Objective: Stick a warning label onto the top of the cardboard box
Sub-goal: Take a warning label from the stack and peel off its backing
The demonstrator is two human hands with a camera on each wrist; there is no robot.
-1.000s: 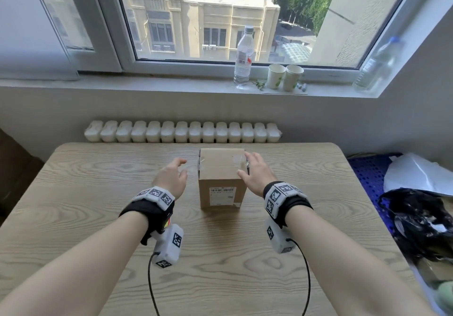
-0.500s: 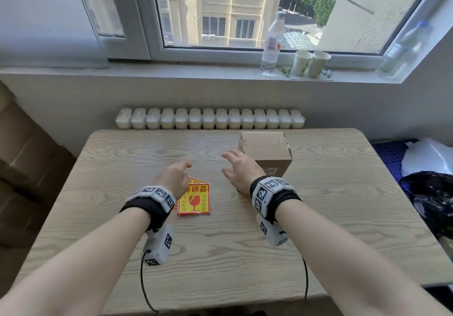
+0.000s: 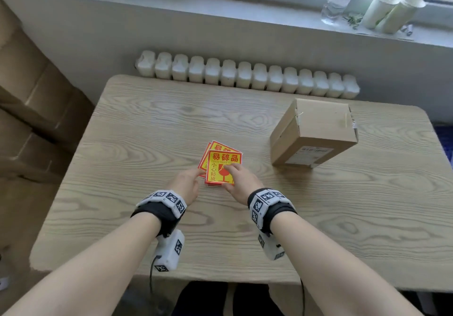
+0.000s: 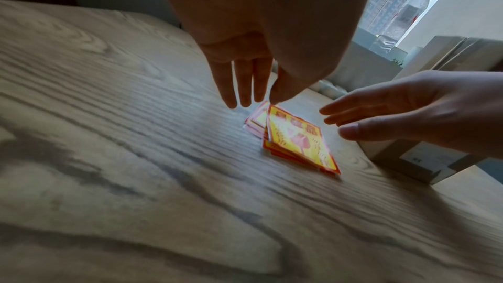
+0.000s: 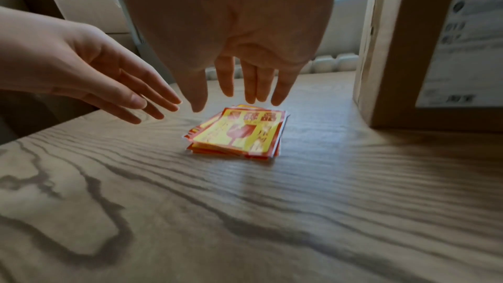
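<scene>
My left hand [image 3: 185,185] and right hand [image 3: 241,183] hovered over the labels [image 3: 221,164] stacked mid-table [image 3: 318,217], fingers straight and spread, neither grip holding anything. The left fingertips [image 4: 246,99] hung at the stack's left edge, the right over its near side; whether they touched the top label could not be told. The box [image 3: 316,130] stood well to the right, farther back, its top bare.

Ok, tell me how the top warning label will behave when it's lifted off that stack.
The top warning label looks thin, so it probably flexes. The stack lies fanned, so labels beneath may slide. It sits flat on the table, so an edge likely needs teasing up.
</scene>
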